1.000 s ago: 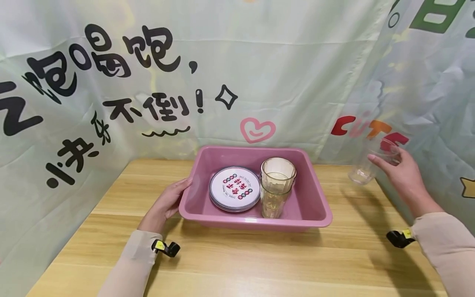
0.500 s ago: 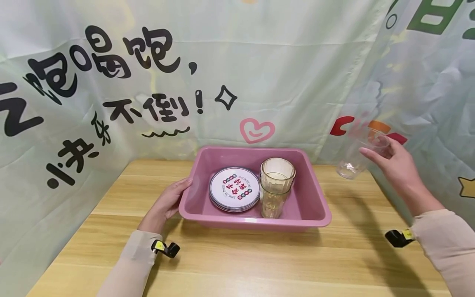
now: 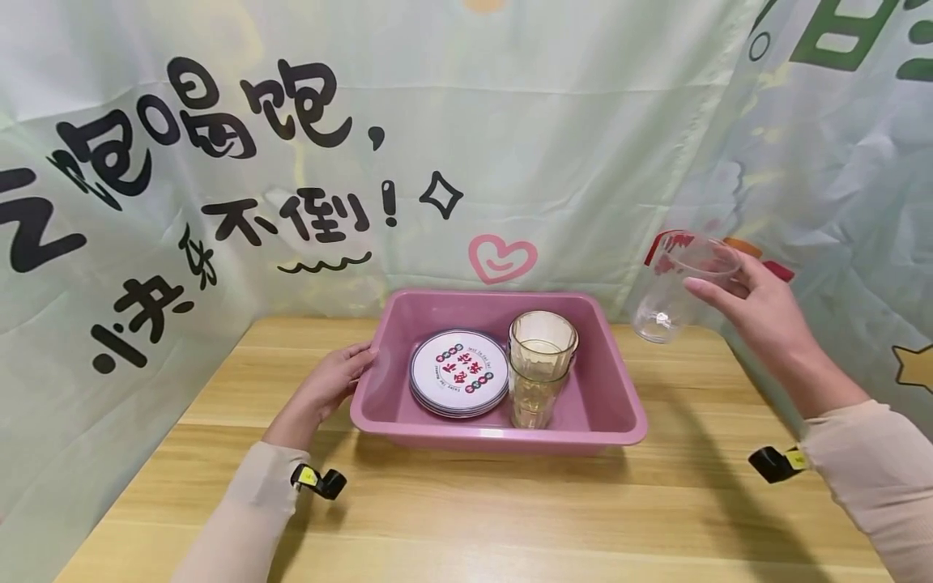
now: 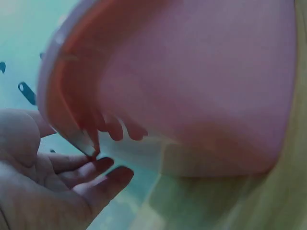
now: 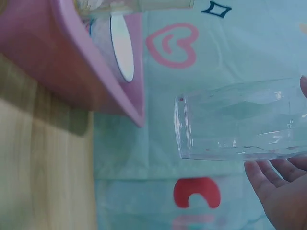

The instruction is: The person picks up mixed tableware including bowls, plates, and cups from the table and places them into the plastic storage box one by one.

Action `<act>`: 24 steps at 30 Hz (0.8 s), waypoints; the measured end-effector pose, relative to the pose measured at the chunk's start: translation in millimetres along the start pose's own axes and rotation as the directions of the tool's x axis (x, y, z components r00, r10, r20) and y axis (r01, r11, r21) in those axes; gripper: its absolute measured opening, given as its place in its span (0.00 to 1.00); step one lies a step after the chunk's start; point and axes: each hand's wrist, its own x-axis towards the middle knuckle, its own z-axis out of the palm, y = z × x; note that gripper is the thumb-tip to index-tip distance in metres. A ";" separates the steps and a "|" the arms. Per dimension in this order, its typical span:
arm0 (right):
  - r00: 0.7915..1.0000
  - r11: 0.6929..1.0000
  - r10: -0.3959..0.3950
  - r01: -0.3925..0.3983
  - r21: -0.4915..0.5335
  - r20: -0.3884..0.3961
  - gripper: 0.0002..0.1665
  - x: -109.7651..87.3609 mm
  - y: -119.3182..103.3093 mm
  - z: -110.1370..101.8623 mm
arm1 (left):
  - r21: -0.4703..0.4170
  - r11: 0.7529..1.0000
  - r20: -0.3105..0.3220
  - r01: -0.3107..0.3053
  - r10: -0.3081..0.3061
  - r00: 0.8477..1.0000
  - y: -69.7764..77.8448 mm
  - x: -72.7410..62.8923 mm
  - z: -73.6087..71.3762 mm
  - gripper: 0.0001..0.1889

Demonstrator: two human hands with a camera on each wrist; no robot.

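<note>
My right hand (image 3: 765, 316) holds a clear plastic-looking cup (image 3: 666, 291) near its mouth, thumb on one side and fingers on the other. The cup tilts in the air right of the pink tub (image 3: 481, 441), its base toward the tub; the right wrist view shows the cup (image 5: 235, 122) nothing inside. My left hand (image 3: 331, 385) grips the tub's left rim; in the left wrist view its fingers (image 4: 108, 184) lie under the rim. Inside the tub are a stack of white printed plates (image 3: 461, 368) and, right of it, stacked amber-tinted glasses (image 3: 541, 380).
The tub stands on a wooden table (image 3: 437, 518) near its back edge. Behind it hangs a printed fabric backdrop (image 3: 583, 162), with another fabric side (image 3: 845, 186) at the right and one at the left.
My right hand has carried the clear cup leftward and slightly up, closer to the tub. The left hand stays at the rim, and the tub's contents look the same.
</note>
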 end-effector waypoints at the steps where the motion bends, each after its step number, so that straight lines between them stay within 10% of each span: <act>1: 1.000 1.000 -0.004 0.004 0.001 0.000 0.45 -0.7 -3.2 0.3 | 0.007 1.000 -0.001 -0.005 0.005 1.000 3.8 0.2 0.4 0.31; 14: 0.994 0.993 -0.096 0.093 0.075 0.048 0.44 -5.4 -43.7 2.5 | 0.243 0.956 0.014 -0.163 0.165 0.986 71.1 -3.7 23.2 0.39; 24: 0.985 0.979 -0.156 0.145 0.144 0.073 0.43 -4.5 -70.6 9.9 | 0.220 0.928 0.067 -0.300 0.293 0.954 126.5 -6.0 71.2 0.38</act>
